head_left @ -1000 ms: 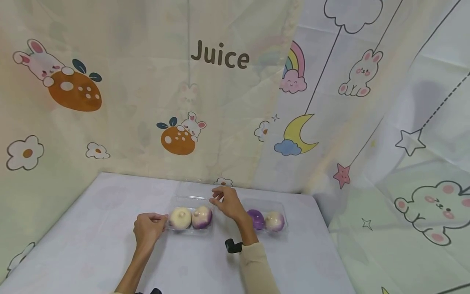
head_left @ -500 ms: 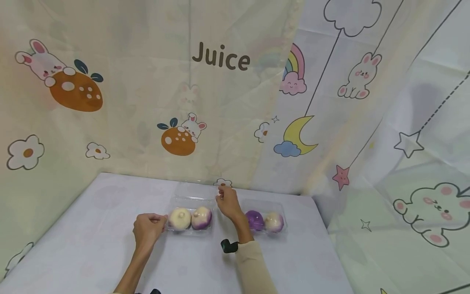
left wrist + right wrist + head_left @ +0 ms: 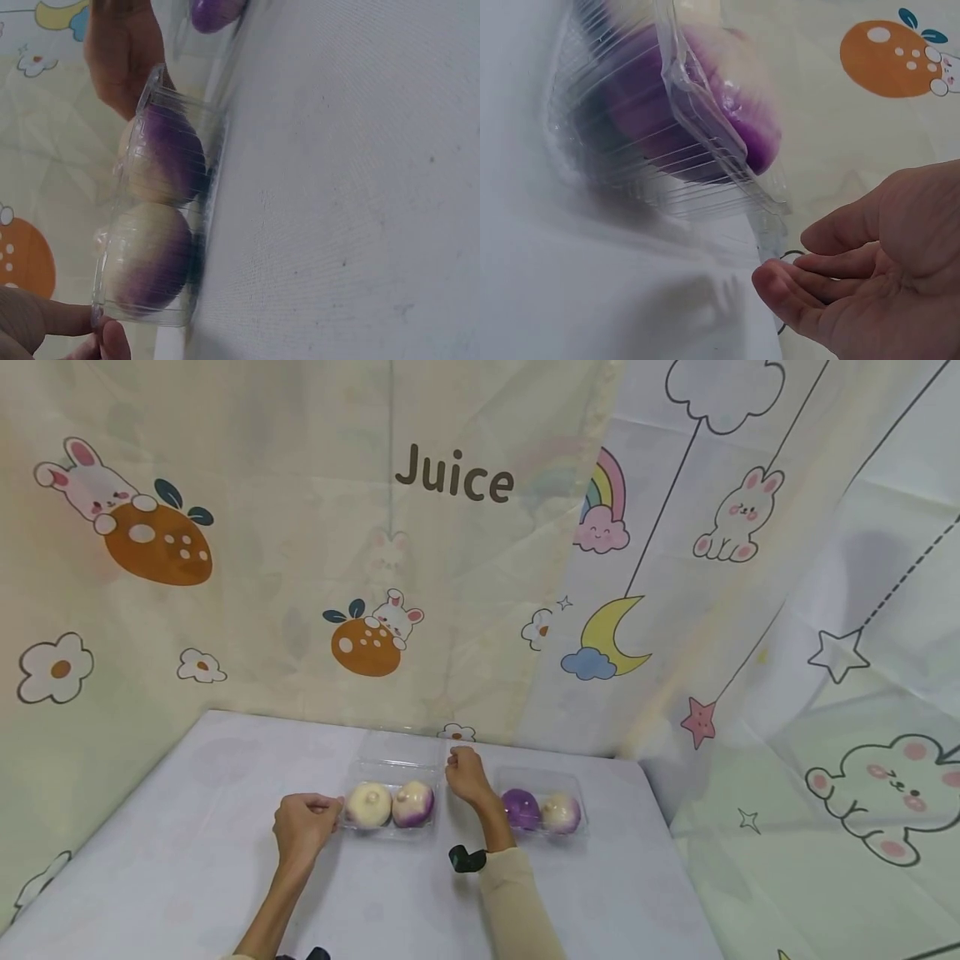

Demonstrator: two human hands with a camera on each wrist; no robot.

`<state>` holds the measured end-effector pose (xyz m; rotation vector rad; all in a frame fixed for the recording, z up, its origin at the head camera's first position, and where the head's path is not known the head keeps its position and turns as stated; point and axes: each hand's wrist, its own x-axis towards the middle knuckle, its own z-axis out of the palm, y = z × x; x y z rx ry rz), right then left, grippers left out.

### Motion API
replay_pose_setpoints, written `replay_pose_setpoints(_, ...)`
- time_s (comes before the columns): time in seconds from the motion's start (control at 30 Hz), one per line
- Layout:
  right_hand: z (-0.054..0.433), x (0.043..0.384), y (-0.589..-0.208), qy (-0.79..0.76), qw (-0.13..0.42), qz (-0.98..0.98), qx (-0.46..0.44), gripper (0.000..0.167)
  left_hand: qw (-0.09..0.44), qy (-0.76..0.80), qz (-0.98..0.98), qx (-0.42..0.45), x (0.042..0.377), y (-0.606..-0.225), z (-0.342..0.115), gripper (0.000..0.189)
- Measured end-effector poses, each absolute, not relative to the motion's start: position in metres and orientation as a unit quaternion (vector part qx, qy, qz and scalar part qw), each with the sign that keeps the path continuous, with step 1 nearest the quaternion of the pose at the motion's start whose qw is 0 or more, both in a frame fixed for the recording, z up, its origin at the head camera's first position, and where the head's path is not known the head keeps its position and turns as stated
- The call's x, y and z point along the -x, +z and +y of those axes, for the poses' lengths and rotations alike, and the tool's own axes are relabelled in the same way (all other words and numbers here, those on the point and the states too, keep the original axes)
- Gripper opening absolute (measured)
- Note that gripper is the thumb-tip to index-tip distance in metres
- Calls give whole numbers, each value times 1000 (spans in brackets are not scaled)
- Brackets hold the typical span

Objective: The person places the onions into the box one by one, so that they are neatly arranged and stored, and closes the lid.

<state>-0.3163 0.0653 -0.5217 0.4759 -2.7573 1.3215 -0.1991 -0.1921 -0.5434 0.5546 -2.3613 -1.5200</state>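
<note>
On the table, a clear plastic clamshell box [image 3: 388,833] stands with its lid [image 3: 397,748] raised at the back. Inside it sit a cream round vegetable [image 3: 368,805] and a purple-and-cream one [image 3: 412,803], both turnip-like. At the box's left end, my left hand [image 3: 303,827] pinches the rim between thumb and fingers, as the left wrist view shows. My right hand [image 3: 468,775] is just beyond the right end, by the lid's edge. Its fingers [image 3: 780,289] are loosely bent, with a gap to the thumb and nothing held between them.
To the right stands a second clear box [image 3: 542,777] with a purple vegetable [image 3: 521,810] and a purple-and-cream one [image 3: 561,812]. My right forearm lies just left of it. The white table [image 3: 225,827] ends at a printed curtain [image 3: 262,568] behind.
My right hand has moved slightly right, away from the lid's front edge to its right side, and its fingers have drawn in. The left hand keeps its pinch on the box.
</note>
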Motion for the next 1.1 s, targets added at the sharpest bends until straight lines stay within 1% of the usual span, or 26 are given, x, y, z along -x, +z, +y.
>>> replay_pose_setpoints(0.17,64,318,-527,463,-19,-875,-139,48,138,-525,-818,-190,198,-543,-192,23)
replay_pose_setpoints(0.33,66,321,-531,510,-53,-850,-120,46,138,-523,-819,-195,200,-545,-192,23)
replay_pose_setpoints(0.43,67,323,-532,534,-70,-836,-109,52,140,-520,-819,-198,201,-546,-193,22)
replay_pose_setpoints(0.5,67,323,-532,541,-77,-831,-105,53,140,-521,-819,-196,201,-546,-193,22)
replay_pose_setpoints(0.7,69,324,-532,571,-98,-810,-90,49,137,-524,-819,-190,201,-545,-194,22)
replay_pose_setpoints(1.1,74,323,-533,612,-107,-780,-79,46,135,-524,-819,-190,202,-542,-194,21)
